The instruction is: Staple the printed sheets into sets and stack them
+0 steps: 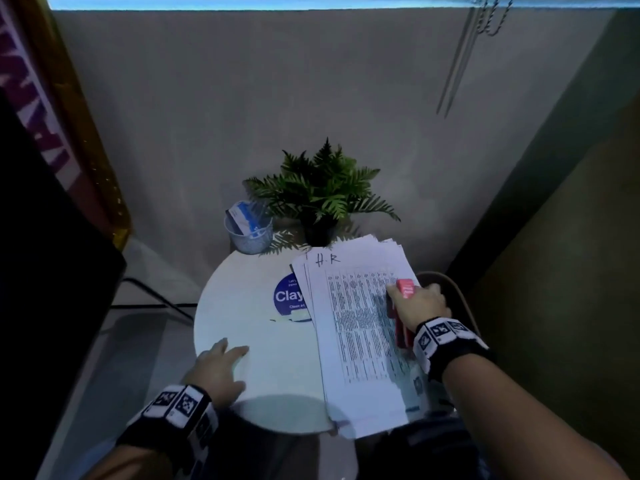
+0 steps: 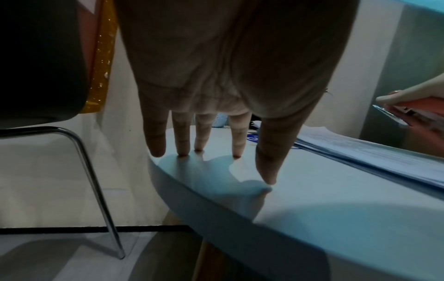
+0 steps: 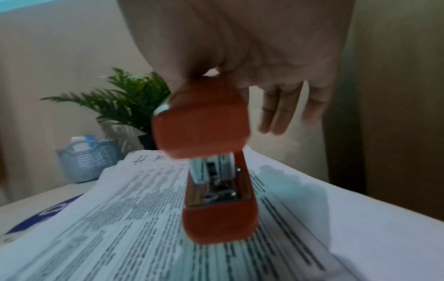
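The red stapler (image 1: 403, 308) sits on top of the pile of printed sheets (image 1: 360, 341), its long axis running from the near edge of the bench toward the wall, and its glossy plastic top is swung up off the base so the metal staple channel shows. The right hand (image 1: 420, 304) grips that raised top between thumb and curled fingers (image 3: 273, 112). The sheets are thin white paper packed with rows of small dark print, "H.R" handwritten at the far end, fanned unevenly and overhanging the right side of the round, smooth white bench (image 1: 242, 306). The left hand (image 1: 216, 370) lies flat on the bare near-left part of the bench, its fingers (image 2: 182, 136) straight and spread, holding nothing. A blue round sticker (image 1: 289, 296) peeks from under the pile; behind stand a fern-like potted plant (image 1: 322, 188) and a pale mesh cup (image 1: 247, 233).
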